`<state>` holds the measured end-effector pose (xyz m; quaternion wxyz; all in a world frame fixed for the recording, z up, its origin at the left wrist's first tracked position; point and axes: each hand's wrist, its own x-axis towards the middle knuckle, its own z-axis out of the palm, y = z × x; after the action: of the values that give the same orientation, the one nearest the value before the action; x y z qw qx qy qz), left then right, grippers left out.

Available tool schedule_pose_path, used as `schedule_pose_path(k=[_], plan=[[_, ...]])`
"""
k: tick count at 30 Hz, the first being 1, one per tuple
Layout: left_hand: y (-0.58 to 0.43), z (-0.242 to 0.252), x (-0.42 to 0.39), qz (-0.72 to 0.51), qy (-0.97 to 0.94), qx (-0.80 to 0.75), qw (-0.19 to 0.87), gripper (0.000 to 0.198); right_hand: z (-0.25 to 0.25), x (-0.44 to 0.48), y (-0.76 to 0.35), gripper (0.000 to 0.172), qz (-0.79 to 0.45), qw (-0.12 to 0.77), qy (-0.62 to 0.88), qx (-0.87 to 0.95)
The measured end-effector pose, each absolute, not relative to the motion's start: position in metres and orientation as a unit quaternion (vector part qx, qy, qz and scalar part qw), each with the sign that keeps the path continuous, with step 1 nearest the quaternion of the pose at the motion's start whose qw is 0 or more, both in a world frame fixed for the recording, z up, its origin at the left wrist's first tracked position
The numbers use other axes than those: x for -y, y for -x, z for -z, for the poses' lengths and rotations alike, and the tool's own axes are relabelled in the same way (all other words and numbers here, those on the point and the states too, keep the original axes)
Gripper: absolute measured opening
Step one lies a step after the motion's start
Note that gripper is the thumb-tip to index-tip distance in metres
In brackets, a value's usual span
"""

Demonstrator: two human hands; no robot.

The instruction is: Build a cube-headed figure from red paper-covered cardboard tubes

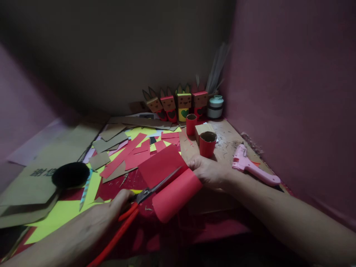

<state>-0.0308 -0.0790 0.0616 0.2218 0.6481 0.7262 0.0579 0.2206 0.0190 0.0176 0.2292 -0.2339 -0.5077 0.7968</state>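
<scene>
My left hand (121, 203) is closed around a pair of scissors (143, 195) with orange-red handles, near the pivot. Their blades lie across a sheet of red paper (178, 196), between a flat upper part and a lower part that curls over. Pinching the far right edge of this sheet is my right hand (204, 170), its fingertips partly behind the paper. Just beyond that hand stands a red paper-covered cardboard tube (207, 144), upright with its top open. A second red tube (191, 125) stands farther back.
Several cardboard animal figures (184, 102) line the back wall beside a light-blue jar (216, 107). At the right lies a pink glue gun (250, 167). Paper and cardboard scraps (111, 142) cover the left, with a black round object (71, 175) and a striped pencil (85, 191).
</scene>
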Motion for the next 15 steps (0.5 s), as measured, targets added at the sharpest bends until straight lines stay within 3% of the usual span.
schedule_pose_path(k=[7,15], plan=[[0.019,-0.073,0.075,-0.041,-0.624,-0.713,0.316,0.043,-0.015,-0.022,-0.22,0.02,-0.787,0.231,0.243,0.517],[0.05,-0.043,0.076,-0.132,-0.667,-0.671,0.296,0.041,-0.02,-0.031,-0.216,0.007,-0.75,0.203,0.268,0.569]])
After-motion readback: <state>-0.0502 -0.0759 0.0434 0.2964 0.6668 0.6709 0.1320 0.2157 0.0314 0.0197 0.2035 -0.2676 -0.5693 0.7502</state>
